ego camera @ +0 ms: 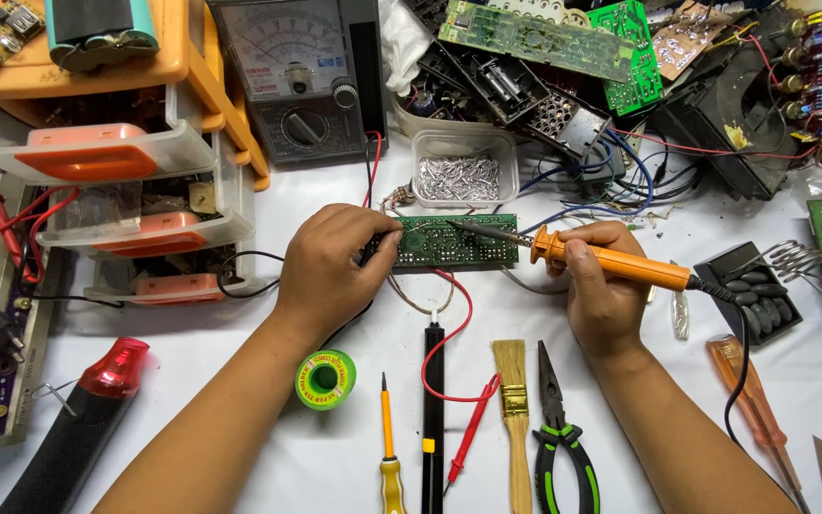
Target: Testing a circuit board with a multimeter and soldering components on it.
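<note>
A long green circuit board (459, 249) lies on the white table (240, 381) in the middle. My left hand (335, 262) grips its left end, with thin solder wire held at the fingertips over the board. My right hand (601, 286) holds an orange soldering iron (611, 262) like a pen. Its dark tip (463, 227) touches the board's upper edge near the middle. The iron's black cord runs off to the right.
A solder spool (325, 379), screwdrivers, black and red meter probes (433, 409), a brush (514, 409) and green-handled pliers (558, 438) lie along the front. An analog multimeter (302, 76), a tub of metal bits (459, 171), orange drawers (116, 162) and scrap boards crowd the back. A soldering stand (763, 295) sits right.
</note>
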